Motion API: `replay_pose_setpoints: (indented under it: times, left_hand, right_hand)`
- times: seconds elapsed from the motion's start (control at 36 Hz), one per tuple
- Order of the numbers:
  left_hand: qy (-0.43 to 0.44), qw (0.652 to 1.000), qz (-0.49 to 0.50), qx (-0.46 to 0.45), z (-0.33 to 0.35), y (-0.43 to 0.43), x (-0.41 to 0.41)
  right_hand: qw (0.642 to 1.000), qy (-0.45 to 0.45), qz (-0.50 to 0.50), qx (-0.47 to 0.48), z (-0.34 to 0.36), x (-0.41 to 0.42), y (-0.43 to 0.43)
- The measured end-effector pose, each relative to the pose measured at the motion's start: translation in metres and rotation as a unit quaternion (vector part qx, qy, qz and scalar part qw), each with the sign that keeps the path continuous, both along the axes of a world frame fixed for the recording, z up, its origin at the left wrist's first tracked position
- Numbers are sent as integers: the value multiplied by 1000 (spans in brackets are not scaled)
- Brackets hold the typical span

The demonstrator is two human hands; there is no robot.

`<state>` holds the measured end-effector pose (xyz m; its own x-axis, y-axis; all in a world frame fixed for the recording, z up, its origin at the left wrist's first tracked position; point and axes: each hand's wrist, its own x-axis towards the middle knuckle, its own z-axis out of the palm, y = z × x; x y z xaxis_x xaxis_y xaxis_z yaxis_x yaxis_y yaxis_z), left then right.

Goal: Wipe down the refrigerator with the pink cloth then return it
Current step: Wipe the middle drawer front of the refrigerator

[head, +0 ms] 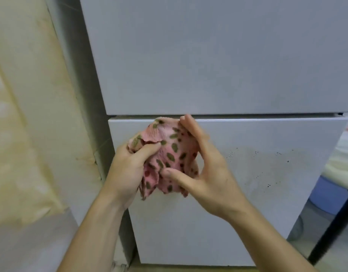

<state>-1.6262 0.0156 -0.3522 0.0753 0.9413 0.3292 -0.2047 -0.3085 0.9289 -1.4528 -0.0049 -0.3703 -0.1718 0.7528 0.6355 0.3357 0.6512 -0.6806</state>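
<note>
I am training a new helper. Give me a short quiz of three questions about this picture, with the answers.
1. True or false: the cloth is spread out flat.
2. The left hand and the right hand: which holds the cloth? A. left only B. right only C. both
3. Fill in: the dark specks are on the ___ door.

Key: 1. false, it is bunched up. 2. C. 3. lower; they sit on the lower door, to the right of the hands.
</note>
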Motion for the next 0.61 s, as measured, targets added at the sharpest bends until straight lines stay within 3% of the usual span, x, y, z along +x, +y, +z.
replay_pose_setpoints:
  times: [0.14, 0.22, 0.31, 0.44, 0.61]
  left_hand:
    - [-21, 1000, -14, -16, 7, -1, -20]
    - [-46, 997, -50, -20, 10, -5, -22]
    - [-7, 998, -65, -12, 12, -9, -20]
    - [56, 996, -58, -34, 12, -9, -28]
    - [17, 991, -86, -105, 12, -12, -36]
  right_hand:
    - [991, 113, -68, -11, 4, 6, -2]
    - [981, 138, -109, -80, 10, 2, -7]
    - [974, 144, -77, -155, 11, -5, -11]
    - [948, 267, -10, -176, 14, -4, -8]
    - [941, 297, 8, -164, 18, 0, -10]
